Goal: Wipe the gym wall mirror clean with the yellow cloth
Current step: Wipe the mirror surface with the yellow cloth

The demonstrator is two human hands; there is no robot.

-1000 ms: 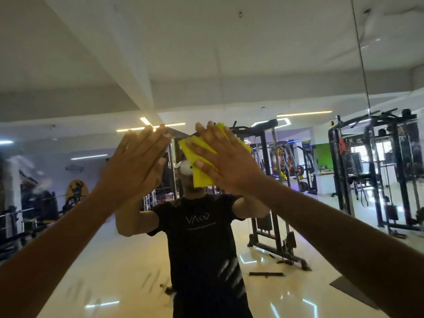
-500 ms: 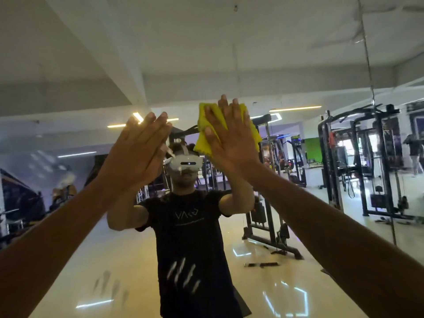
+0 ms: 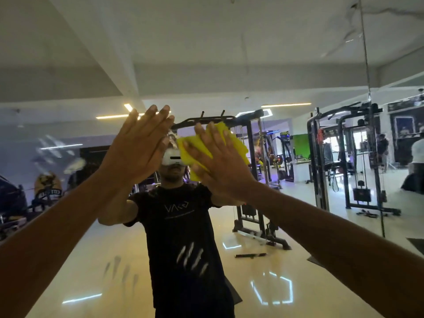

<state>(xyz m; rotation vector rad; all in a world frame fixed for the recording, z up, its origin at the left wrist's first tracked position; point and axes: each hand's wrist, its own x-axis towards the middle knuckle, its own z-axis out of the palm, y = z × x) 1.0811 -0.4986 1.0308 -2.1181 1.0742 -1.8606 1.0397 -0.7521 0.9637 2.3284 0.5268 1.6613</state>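
Both hands are raised flat to the mirror (image 3: 263, 65): the right hand (image 3: 220, 161), fingers spread, presses the yellow cloth (image 3: 231, 143) against the glass to rub it, while the empty, open left hand (image 3: 140, 148) apparently braces beside it.

A gym, seen in the wall mirror (image 3: 275, 65) before me.

I see black cable machines (image 3: 358, 161), a power rack (image 3: 250, 175), glossy pale floor (image 3: 298, 283) and strip ceiling lights (image 3: 285, 104) reflected.
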